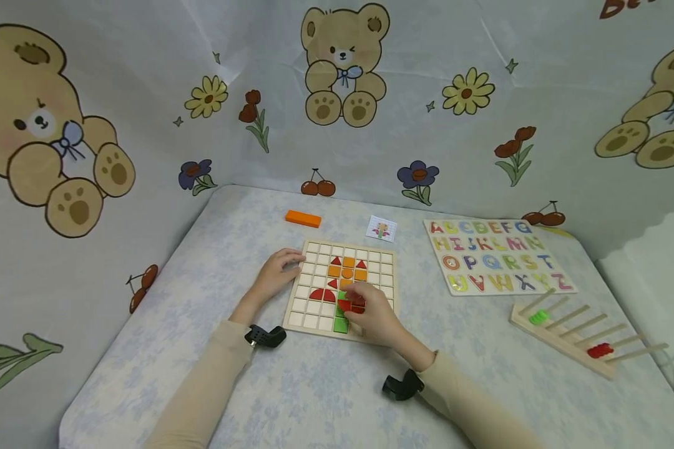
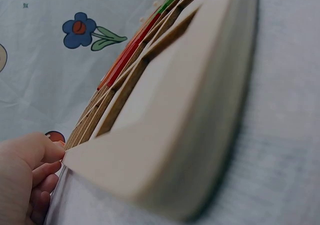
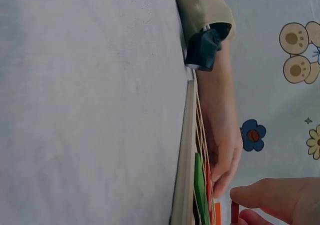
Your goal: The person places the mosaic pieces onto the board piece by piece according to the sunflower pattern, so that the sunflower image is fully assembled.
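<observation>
A wooden grid board [image 1: 310, 328] lies on the table, with coloured flat tiles in its squares. My left hand [image 1: 277, 273] rests at the board's left edge, fingertips at the rim; the left wrist view shows its fingers [image 2: 46, 152] beside the frame. Over the lower middle squares, my right hand [image 1: 379, 317] pinches a small red tile [image 3: 234, 212] between thumb and finger. Green square tiles [image 1: 341, 325] run beneath it. Red semicircle-like tiles [image 1: 322, 294] lie left of them, and orange tiles [image 1: 349, 262] with red triangles fill squares above. The right hand hides part of the board.
Behind the board lie an orange bar [image 1: 303, 218] and a patterned picture card [image 1: 381, 229]. To the right are an alphabet board [image 1: 455, 249] and a wooden peg stand [image 1: 561, 343] with green and red beads. A bear-print cloth [image 1: 427, 37] hangs behind the table.
</observation>
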{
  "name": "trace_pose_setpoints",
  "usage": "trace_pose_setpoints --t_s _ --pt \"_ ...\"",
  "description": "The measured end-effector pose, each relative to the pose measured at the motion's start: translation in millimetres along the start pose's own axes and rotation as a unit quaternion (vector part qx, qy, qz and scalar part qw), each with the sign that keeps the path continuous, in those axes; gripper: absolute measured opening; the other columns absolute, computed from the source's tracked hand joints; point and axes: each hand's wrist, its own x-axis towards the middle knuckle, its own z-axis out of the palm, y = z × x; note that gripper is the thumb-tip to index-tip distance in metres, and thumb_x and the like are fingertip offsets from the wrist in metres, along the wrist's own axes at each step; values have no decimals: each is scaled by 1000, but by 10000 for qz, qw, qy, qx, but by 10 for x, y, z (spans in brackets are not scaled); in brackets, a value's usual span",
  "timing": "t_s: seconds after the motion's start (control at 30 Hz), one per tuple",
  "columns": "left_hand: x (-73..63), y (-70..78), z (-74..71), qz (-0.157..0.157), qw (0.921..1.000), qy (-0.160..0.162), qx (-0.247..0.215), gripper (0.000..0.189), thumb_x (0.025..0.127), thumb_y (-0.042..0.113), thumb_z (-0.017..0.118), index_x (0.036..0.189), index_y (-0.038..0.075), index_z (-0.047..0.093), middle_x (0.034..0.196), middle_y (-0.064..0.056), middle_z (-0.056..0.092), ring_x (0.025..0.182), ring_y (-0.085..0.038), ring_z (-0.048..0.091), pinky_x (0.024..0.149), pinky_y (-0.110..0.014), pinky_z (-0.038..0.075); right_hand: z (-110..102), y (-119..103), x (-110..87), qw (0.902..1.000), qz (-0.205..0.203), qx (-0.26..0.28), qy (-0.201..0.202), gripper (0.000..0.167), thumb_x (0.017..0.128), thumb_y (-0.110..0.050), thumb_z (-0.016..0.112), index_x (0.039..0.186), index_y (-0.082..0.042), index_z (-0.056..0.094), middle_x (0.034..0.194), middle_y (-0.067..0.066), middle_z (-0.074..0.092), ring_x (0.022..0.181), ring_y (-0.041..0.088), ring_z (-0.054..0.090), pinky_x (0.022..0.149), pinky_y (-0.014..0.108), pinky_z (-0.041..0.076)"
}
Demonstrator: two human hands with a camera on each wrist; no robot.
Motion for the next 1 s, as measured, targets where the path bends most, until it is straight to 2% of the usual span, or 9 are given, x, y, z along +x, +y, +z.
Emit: trace_pose_setpoints --t_s 0.1,0.23,0.47,0.63,0.7,0.83,1.0 --pt "11 5 12 8 10000 15 -31 30 98 15 60 126 6 68 139 -12 56 135 -33 48 114 -53 38 135 -22 97 9995 -36 19 -313 42 82 2 76 123 3 64 104 14 67 95 27 64 83 34 57" --pt "22 -2 30 17 10000 -7 9 29 99 15 60 125 6 68 138 -12 57 134 -32 48 114 -52 39 242 -1 154 9989 -46 19 -457 41 83 0 77 122 3 65 105 14 67 92 25 63 81 30 55" --pt "24 5 26 9 10000 -27 94 30 99 15 60 126 5 67 139 -13 56 135 -33 48 114 -53 38 275 36 159 9990 -83 2 -445 37 84 -1 75 120 2 67 104 13 69 91 25 63 78 29 55" --pt "25 0 13 48 9999 -26 104 30 99 15 59 127 4 67 139 -14 56 134 -34 47 113 -55 38 290 77 146 9985 -486 0 -263 31 84 0 75 114 3 68 103 14 68 89 23 63 77 28 56" --pt "20 -12 14 30 9999 -30 93 31 99 16 59 127 4 67 139 -14 55 135 -34 47 114 -55 38 284 80 131 9985 -517 6 -206 29 85 0 74 113 4 68 104 15 68 89 23 64 77 29 56" --pt "-4 -38 14 -19 10000 -30 85 31 99 16 59 127 5 67 140 -14 55 135 -34 47 114 -55 37 229 68 100 9997 -80 132 -187 29 88 -2 71 117 3 68 109 16 69 95 27 66 81 33 57" --pt "-26 -82 6 -14 9999 -37 129 30 99 16 59 127 5 67 141 -14 54 136 -35 46 114 -56 36 92 165 58 9996 256 1 -77 28 92 -5 68 119 1 68 107 14 69 92 25 64 77 30 55"
